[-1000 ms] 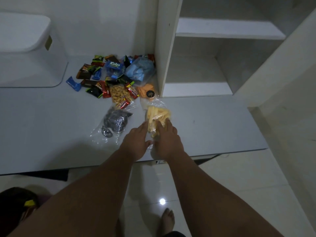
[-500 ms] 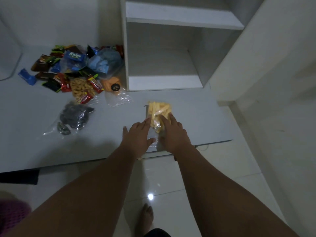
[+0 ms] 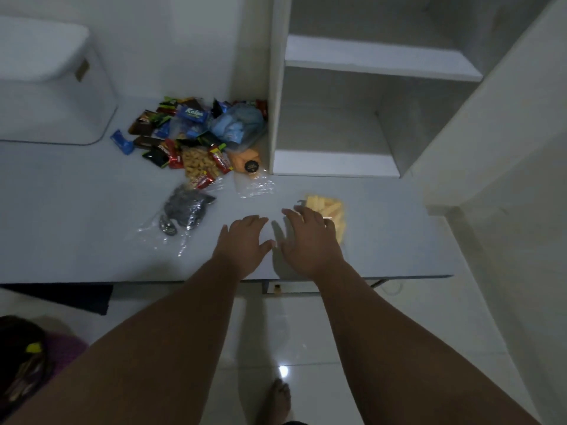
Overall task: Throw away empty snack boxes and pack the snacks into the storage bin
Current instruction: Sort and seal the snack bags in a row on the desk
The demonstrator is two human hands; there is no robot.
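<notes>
**Head view.** Pale grey desk (image 3: 76, 210) in a dim white room. A clear bag of yellow snack sticks (image 3: 329, 208) lies toward the desk's front right. The right grip (image 3: 310, 237) rests on it, fingers spread, released. The left grip (image 3: 245, 240) lies flat beside it, released, holding nothing. In the snack pile by the back edge, a blue packet (image 3: 194, 113) reads "Kalpa". A white lidded storage bin (image 3: 46, 81) stands at the back left, a shelf unit (image 3: 334, 162) at the back right, over glossy floor tiles (image 3: 460, 332).
</notes>
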